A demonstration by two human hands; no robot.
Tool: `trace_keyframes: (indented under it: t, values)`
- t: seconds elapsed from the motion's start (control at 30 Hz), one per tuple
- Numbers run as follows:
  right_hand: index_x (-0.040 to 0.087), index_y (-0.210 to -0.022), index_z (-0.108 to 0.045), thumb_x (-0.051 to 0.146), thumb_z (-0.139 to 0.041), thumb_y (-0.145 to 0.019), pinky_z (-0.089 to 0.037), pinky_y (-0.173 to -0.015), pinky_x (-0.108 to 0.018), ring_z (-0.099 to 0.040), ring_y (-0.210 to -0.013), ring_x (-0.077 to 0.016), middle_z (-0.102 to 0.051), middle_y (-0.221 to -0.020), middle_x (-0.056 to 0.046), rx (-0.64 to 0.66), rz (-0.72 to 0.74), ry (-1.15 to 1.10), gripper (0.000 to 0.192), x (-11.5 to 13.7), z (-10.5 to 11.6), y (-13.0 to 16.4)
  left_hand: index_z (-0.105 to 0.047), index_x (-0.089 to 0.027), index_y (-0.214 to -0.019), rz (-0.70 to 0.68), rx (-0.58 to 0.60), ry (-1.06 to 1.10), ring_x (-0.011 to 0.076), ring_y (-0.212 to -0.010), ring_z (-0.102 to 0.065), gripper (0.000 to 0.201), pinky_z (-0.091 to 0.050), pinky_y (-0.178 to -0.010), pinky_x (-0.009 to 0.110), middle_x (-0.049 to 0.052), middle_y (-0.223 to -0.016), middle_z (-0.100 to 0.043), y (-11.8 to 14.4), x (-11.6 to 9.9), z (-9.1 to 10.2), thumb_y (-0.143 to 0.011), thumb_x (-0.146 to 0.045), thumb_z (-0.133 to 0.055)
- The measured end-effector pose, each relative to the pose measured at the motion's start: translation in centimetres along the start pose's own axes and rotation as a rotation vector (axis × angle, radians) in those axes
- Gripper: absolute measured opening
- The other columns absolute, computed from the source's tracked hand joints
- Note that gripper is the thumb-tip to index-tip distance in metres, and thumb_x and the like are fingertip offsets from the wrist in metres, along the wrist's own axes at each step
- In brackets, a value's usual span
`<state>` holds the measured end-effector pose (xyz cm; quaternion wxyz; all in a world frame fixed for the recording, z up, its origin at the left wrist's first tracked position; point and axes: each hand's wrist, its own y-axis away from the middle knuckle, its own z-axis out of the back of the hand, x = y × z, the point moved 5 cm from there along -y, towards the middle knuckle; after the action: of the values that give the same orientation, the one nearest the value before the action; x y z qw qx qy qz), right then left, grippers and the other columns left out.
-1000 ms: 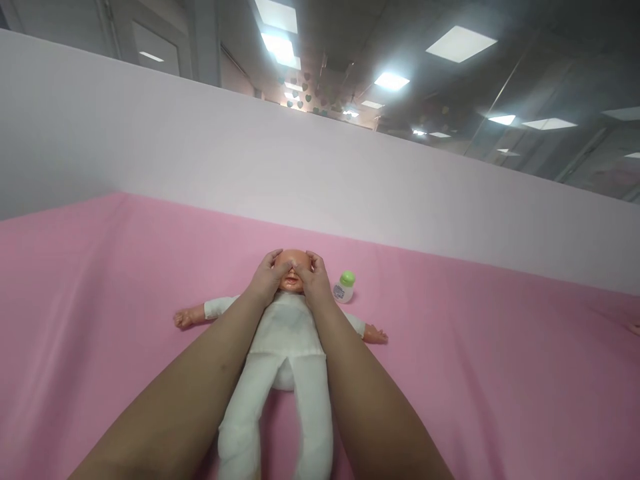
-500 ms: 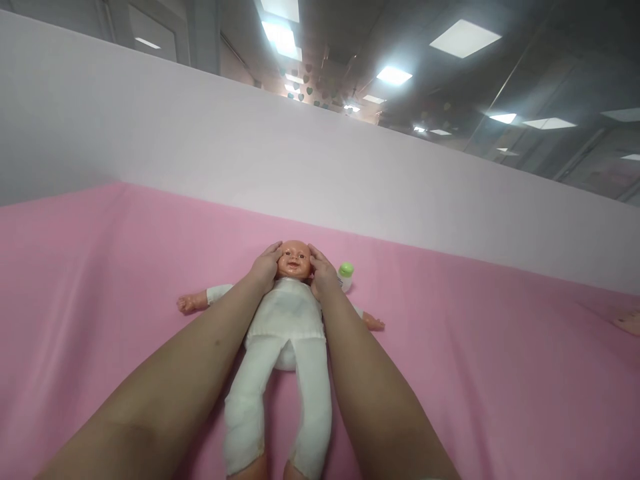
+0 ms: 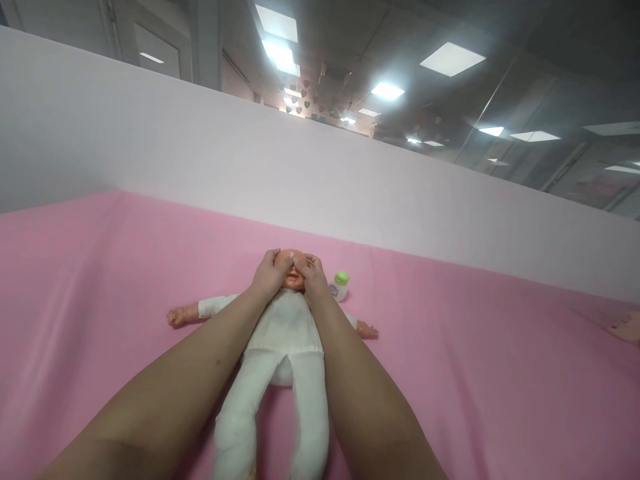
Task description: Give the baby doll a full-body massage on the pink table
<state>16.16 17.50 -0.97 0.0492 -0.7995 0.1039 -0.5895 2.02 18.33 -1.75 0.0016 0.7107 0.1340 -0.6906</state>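
A baby doll [image 3: 287, 320] with a white cloth body lies on its back, arms spread, its head toward the white wall. My left hand [image 3: 270, 272] wraps the side of its head from the left, fingers curled behind and thumb across the face. From the right, my right hand [image 3: 312, 275] holds the head the same way. Both thumbs meet near the doll's nose and cover its eyes; its mouth still shows. Just right of my right hand stands a small clear bottle [image 3: 339, 287] with a green cap.
A pink sheet [image 3: 425, 347] with soft folds covers the surface under the doll. Behind it runs a low white wall [image 3: 225, 153], with glass and ceiling lights above. At the far right edge lies a skin-coloured object [image 3: 627, 327], partly cut off.
Both thumbs have moved inward from the sides of the doll's head onto its face, over the eyes. The view has tilted slightly, so the scene sits a bit lower.
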Motion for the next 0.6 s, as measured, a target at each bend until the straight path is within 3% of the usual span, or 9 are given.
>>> trace_keyframes:
  t: [0.17,0.33,0.6]
  values:
    - [0.024,-0.111,-0.055,0.046,-0.078,-0.071,-0.054,-0.090,-0.033,-0.066,-0.100,-0.0191,-0.067,-0.110,-0.003,-0.072,0.052,0.068,0.051,-0.3,0.6,-0.2,-0.061,-0.023,-0.127,0.029,0.017,-0.021,0.0283,-0.122,-0.059,0.056,-0.041,-0.107,0.039,0.010,-0.131,-0.065,-0.2,0.1,-0.2,-0.079,-0.048,-0.075]
    - [0.022,-0.108,-0.064,0.042,-0.067,-0.081,-0.048,-0.100,-0.035,-0.063,-0.107,-0.0202,-0.070,-0.111,-0.004,-0.205,0.087,0.135,0.033,-0.3,1.3,-0.2,-0.060,-0.022,-0.126,0.084,0.029,0.111,0.0247,-0.112,-0.064,0.047,-0.049,-0.097,0.035,0.010,-0.123,-0.069,-0.5,0.6,-0.6,-0.084,-0.042,-0.065]
    - [0.022,-0.114,-0.066,0.036,-0.066,-0.078,-0.047,-0.103,-0.035,-0.062,-0.113,-0.0205,-0.068,-0.121,-0.004,-0.122,0.068,0.029,0.039,-0.6,1.2,-0.2,-0.061,-0.022,-0.117,0.111,0.039,0.230,0.0226,-0.102,-0.067,0.037,-0.053,-0.091,0.035,0.008,-0.110,-0.070,-0.6,0.8,-0.6,-0.087,-0.044,-0.059]
